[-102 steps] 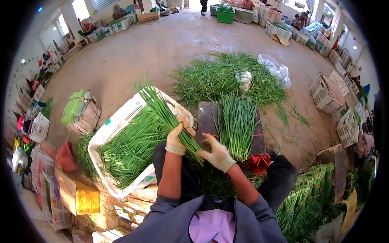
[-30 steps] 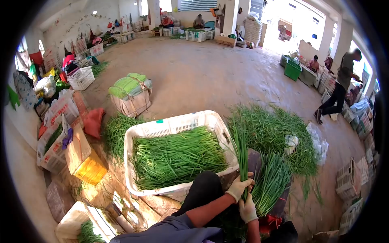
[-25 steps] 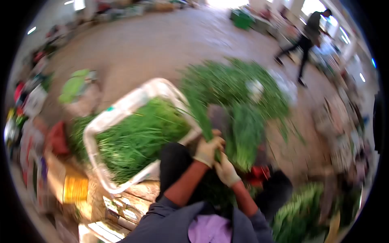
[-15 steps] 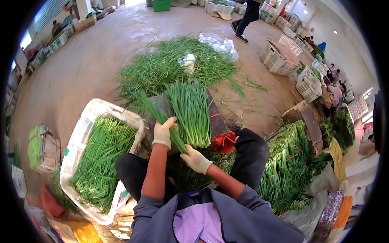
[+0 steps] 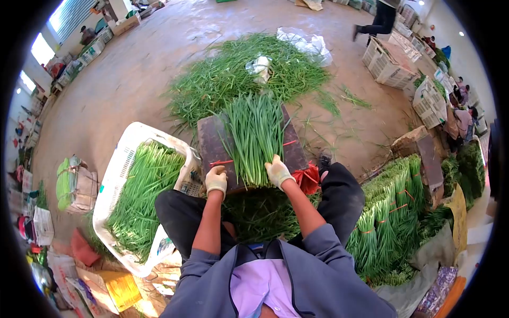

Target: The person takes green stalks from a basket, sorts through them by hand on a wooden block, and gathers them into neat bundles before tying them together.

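Observation:
A thick bundle of long green stalks [image 5: 254, 138] lies on a dark board [image 5: 209, 139], its pale ends toward me. My gloved left hand [image 5: 217, 179] is at the board's near left edge, beside a red tie [image 5: 221, 162]; its fingers are curled and what they hold, if anything, is too small to tell. My gloved right hand [image 5: 278, 171] touches the lower right of the bundle, fingers bent against the stalk ends; its grip is partly hidden. Another red tie [image 5: 290, 142] lies on the board's right side. Red ties [image 5: 306, 179] hang in a bunch at its near right corner.
A white crate [image 5: 142, 126] of green stalks stands to the left. Loose greens [image 5: 212, 79] and a plastic bag [image 5: 305, 43] lie beyond the board. Tied bundles [image 5: 389, 212] are stacked at right. A person's legs [image 5: 380, 22] show at the upper right.
The small bunch held in my hands is no longer between them; stalks on the board form a wider bundle. My hands have moved apart, the right one onto the bundle. The walking person has moved right.

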Demonstrator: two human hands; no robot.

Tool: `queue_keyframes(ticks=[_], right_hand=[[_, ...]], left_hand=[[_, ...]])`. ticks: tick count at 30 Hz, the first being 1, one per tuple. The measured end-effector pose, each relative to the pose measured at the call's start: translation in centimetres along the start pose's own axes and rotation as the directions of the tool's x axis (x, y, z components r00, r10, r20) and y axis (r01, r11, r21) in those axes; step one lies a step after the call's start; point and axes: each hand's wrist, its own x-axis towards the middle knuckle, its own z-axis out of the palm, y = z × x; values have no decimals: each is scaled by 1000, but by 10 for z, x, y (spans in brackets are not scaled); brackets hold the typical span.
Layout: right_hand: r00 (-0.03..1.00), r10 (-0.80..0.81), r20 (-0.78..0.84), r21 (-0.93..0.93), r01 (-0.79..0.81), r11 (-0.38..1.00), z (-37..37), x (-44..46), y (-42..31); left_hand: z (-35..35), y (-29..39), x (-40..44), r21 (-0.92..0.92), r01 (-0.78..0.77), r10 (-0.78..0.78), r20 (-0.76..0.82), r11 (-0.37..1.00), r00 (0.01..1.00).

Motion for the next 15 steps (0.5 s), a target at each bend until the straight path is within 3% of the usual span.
queue_keyframes(ticks=[2,4,5,6,8,9,10,11,12,14,15], right_hand=[[999,-52,-1,-36,52,998,1,0,1],[999,6,39,59,-9,998,-7,-3,-7],[997,22,73,25,-24,999,-17,-11,-21],[998,21,63,38,-23,999,-15,-8,-19],[1000,-10,15,-59,11,998,1,-1,-6],[992,-114,58,-154,122,980,4,-2,3],[971,-217,100,-240,235,942,5,-4,9],[990,-137,23,-174,139,975,3,-5,1],[998,-49,-45,-102,44,994,-2,-6,-7],[999,-10,41,-79,13,997,-10,-12,-14],[999,-1,32,-112,5,994,-9,-20,-18]], left_hand=[[-4,-5,-4,42,-46,47,-29,998,998],[-12,-2,-12,483,-136,212,-106,865,971],[-17,10,-21,729,-258,351,26,634,936],[-13,16,-26,718,-313,409,44,621,911],[-13,17,-28,824,-206,120,168,528,978],[-14,13,-36,826,-212,123,174,523,977],[-20,6,-46,794,-233,-45,311,561,949],[-19,10,-45,764,-260,-186,442,591,877],[-18,13,-44,763,-275,-171,447,585,878],[-14,13,-42,647,-131,52,139,752,989],[-10,14,-34,551,-181,168,74,815,983]])
